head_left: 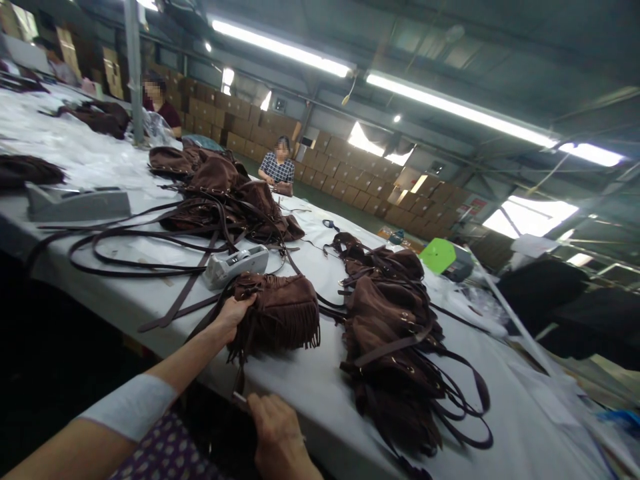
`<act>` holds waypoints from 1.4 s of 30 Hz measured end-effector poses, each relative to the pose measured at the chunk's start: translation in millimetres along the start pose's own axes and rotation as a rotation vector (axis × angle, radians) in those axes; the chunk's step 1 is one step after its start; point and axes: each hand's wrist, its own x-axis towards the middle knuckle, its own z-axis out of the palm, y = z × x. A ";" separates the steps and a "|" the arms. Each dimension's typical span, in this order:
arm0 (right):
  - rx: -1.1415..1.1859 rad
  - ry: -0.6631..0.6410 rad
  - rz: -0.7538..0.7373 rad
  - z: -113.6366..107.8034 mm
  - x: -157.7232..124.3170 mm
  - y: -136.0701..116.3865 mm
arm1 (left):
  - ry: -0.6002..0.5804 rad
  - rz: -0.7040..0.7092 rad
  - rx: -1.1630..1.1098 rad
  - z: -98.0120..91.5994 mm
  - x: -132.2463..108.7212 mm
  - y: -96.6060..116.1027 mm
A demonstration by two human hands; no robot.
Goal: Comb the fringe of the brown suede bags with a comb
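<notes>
A dark brown fringed bag (283,300) lies on its side near the table's front edge, its fringe hanging toward the right and front. My left hand (235,317) is closed on the bag's left end, thumb on top. Below it, just off the table edge, my right hand (277,427) is closed, with a small pale tip (240,397) showing at its fingers. That tip is beside a thin brown strip (239,379) hanging from the bag; its kind is unclear. A grey tape dispenser (237,265) stands right behind the bag.
Brown bags with straps are heaped to the right (390,320) and behind (220,180). Loose straps (135,270) trail across the left side. Another tape dispenser (77,203) stands at left. A person (277,167) works across the white-covered table (310,393). Cartons (345,180) line the back.
</notes>
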 end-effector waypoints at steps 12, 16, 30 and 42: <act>-0.035 0.569 0.056 -121.9 20.3 15.1 | -0.364 0.043 0.209 0.2 -28.4 20.7; -0.161 0.387 0.138 -113.0 57.7 34.8 | -0.469 0.012 0.234 3.4 -42.5 27.8; -0.258 -0.067 -0.119 25.2 -11.4 28.1 | -0.306 -0.022 0.051 31.2 -21.1 58.1; -0.321 0.320 -0.010 -117.1 60.0 58.9 | -0.301 -0.211 0.115 48.3 -38.6 57.3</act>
